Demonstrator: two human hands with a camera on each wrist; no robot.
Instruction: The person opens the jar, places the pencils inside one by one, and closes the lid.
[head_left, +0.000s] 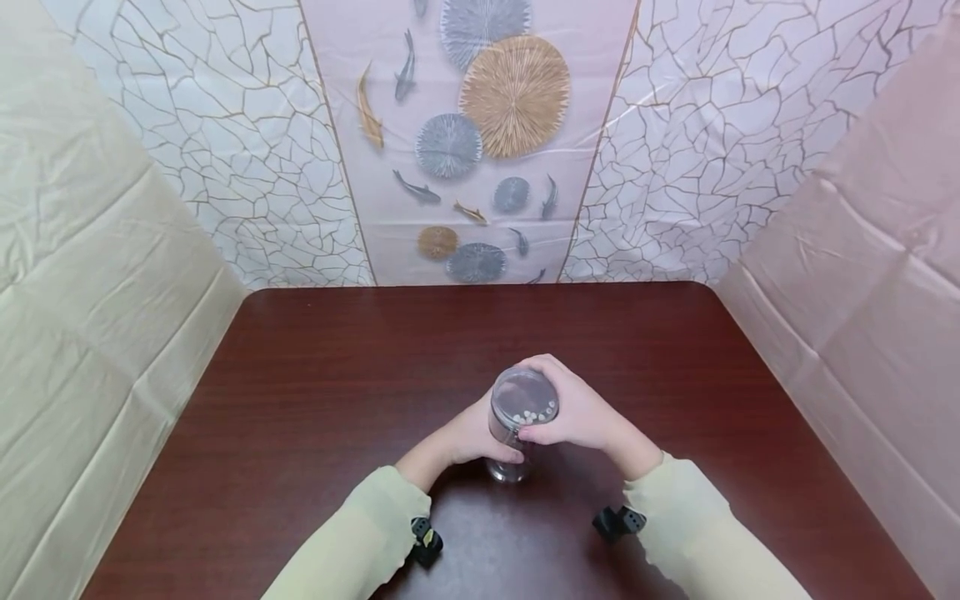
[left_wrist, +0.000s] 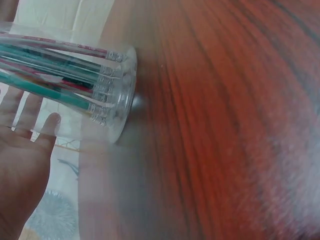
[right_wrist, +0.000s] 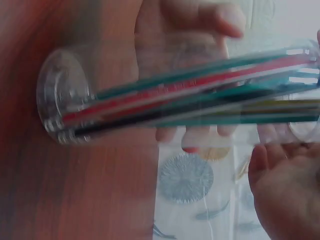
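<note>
A clear cylindrical container [head_left: 505, 432] stands upright on the table between both hands, its flat round top [head_left: 525, 395] looking clear or greyish. Several pencils [right_wrist: 165, 100], teal, red and dark, lean inside it; their metal ferrules [left_wrist: 104, 85] sit near the bottom, and pale pencil ends show through the top. My left hand [head_left: 474, 432] wraps the body from the left, thumb on the near side. From the right, my right hand [head_left: 577, 408] grips the upper part near the rim, thumb in front and fingers behind. Part of the body is hidden by the hands.
A dark reddish-brown wooden table [head_left: 337, 358] lies under the container. Patterned sheeting [head_left: 480, 217] hangs behind its far edge, and pale cloth [head_left: 97, 275] hangs along each side. Black wrist devices [head_left: 426, 542] hang below both sleeves.
</note>
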